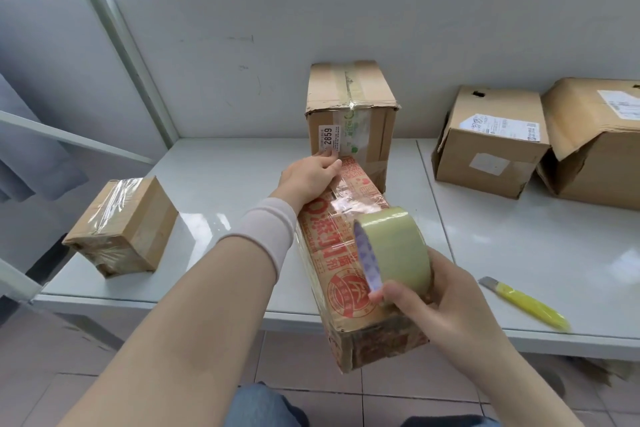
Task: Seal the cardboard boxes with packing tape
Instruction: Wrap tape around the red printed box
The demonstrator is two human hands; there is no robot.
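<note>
A long cardboard box [332, 253] with red print lies on the white table [225, 184], its near end over the table's front edge. My left hand [311, 177] presses flat on the box's far end, fingers straight. My right hand [436, 302] grips a roll of yellowish packing tape [394, 246] above the near end of the box. A glossy strip of clear tape runs along the box top between the two hands.
An upright taped box [349, 114] with a 2859 label stands just behind the printed box. A small taped box [121, 225] sits at the left. Two more boxes [491, 142] [595, 142] lie at the right. A yellow utility knife [526, 303] rests near the front edge.
</note>
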